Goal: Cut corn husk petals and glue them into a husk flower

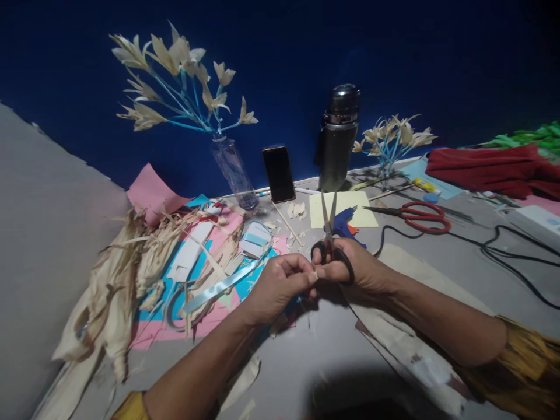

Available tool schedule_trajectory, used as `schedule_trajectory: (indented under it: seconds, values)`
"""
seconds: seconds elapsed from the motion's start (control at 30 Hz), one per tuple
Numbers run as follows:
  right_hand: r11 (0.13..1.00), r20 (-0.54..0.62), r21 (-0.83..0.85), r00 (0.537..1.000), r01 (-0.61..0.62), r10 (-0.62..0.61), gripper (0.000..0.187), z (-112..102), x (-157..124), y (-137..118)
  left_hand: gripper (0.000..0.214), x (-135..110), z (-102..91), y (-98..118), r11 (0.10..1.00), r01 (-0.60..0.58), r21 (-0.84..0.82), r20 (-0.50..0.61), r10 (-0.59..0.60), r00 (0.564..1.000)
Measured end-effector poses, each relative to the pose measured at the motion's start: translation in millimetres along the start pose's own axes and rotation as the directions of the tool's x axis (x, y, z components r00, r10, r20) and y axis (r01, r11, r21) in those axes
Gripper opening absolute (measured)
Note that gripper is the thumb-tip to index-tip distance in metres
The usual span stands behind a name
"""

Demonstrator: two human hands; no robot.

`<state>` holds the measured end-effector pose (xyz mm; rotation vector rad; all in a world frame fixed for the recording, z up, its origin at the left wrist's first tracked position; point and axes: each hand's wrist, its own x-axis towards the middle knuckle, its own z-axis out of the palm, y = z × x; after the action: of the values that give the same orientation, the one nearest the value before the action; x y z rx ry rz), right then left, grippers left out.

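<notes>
1. Head view: the left hand (280, 286) is pinched narrow, thumb against fingertips, on a small pale piece (315, 276) just in front of the person, above the table (332, 332).
2. The right hand (356, 265) meets it there, its thumb and fingertips at the same piece; its other fingers are curled, and I cannot tell how tightly they grip.
3. That right hand also carries black-handled scissors (329, 230), 2 blades pointing up and spread in a narrow V.
4. Just beyond the scissors are a blue glue gun (342, 220) and a pale yellow sheet (368, 217); red-handled scissors (403, 214) lie to the right.
5. Left of the hands, dried husks (125, 291), coloured paper and light blue ribbon (221, 286) lie in a heap.
6. Along the blue wall (280, 70), a phone (279, 175) leans between a clear bottle (231, 169) and a metal flask (339, 146).
7. Pale flowers (172, 58) on blue stems rise from the bottle; 1 smaller bunch (406, 131) stands right of the flask.
</notes>
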<state>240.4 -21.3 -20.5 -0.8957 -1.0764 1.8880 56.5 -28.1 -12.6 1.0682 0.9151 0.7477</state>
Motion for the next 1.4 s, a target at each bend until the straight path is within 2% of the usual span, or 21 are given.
schedule_trajectory:
  seconds: [0.1, 0.17, 0.23, 0.37, 0.47, 0.57, 0.73, 0.87, 1.0, 1.1, 1.23, 1.3, 1.4]
  values:
    - [0.995, 0.078, 0.098, 0.997, 0.000, -0.008, 0.032, -1.9, 0.5, -2.4, 0.024, -0.9, -0.4, -1.7, 0.993, 0.011, -0.117, 0.094, 0.001, 0.996]
    - [0.984, 0.119, 0.176, 0.993, 0.002, -0.024, 0.030, -4.1, 1.0, -4.1, 0.025, -1.1, -0.3, -1.7, 0.983, 0.011, -0.182, 0.105, 0.008, 0.994]
    - [0.977, 0.092, 0.211, 0.994, 0.035, -0.055, 0.028, -6.4, 1.3, -5.6, 0.025, -0.8, -0.2, -0.7, 0.976, 0.012, -0.219, 0.088, 0.008, 0.996]
    - [0.986, 0.015, 0.119, 0.993, 0.118, -0.121, 0.038, -6.4, -0.5, -5.5, 0.027, 0.1, -0.3, 2.7, 0.982, -0.017, -0.188, 0.007, 0.018, 1.000]
    - [0.997, -0.006, 0.047, 0.998, 0.055, -0.055, 0.039, -1.0, -2.0, -2.0, 0.026, 0.0, 0.3, 3.7, 0.996, -0.019, -0.085, -0.028, 0.017, 0.999]
    - [0.998, -0.011, 0.049, 0.999, 0.032, -0.032, 0.037, 2.8, -1.3, 0.9, 0.026, -0.8, 1.3, 2.7, 0.995, 0.012, -0.096, 0.020, -0.010, 1.000]
    - [0.984, 0.105, 0.166, 0.991, 0.062, -0.080, 0.033, -1.5, 0.9, -2.6, 0.026, -2.1, 0.9, 2.8, 0.977, 0.031, -0.211, 0.101, -0.010, 0.995]
    - [0.989, 0.019, 0.102, 0.994, 0.104, -0.107, 0.035, -4.5, 0.1, -4.8, 0.025, -1.9, -0.4, 5.0, 0.981, 0.004, -0.196, 0.027, 0.001, 1.000]
    - [0.999, -0.033, 0.011, 0.998, 0.051, -0.050, 0.036, -0.8, -1.8, -1.3, 0.025, -1.2, 1.0, 2.7, 0.995, -0.013, -0.101, -0.017, 0.012, 1.000]
    - [0.998, 0.022, 0.031, 0.998, 0.059, -0.060, 0.033, 3.8, -3.5, -1.3, 0.028, -0.6, 1.3, -0.6, 0.976, -0.002, -0.219, 0.077, 0.019, 0.997]
    - [0.991, 0.052, 0.096, 0.994, 0.093, -0.098, 0.029, 6.9, -4.0, -3.4, 0.029, 0.4, -1.8, -2.3, 0.899, 0.037, -0.436, 0.217, 0.065, 0.974]
    - [0.985, 0.009, 0.135, 0.994, 0.104, -0.106, 0.029, 6.6, -2.4, -2.8, 0.028, 0.6, -2.9, -1.7, 0.875, 0.041, -0.482, 0.215, 0.072, 0.974]
    - [0.975, -0.114, 0.152, 0.983, 0.159, -0.143, 0.030, 5.7, 0.5, -0.7, 0.035, 0.4, -0.6, -1.2, 0.896, 0.002, -0.445, 0.125, 0.059, 0.990]
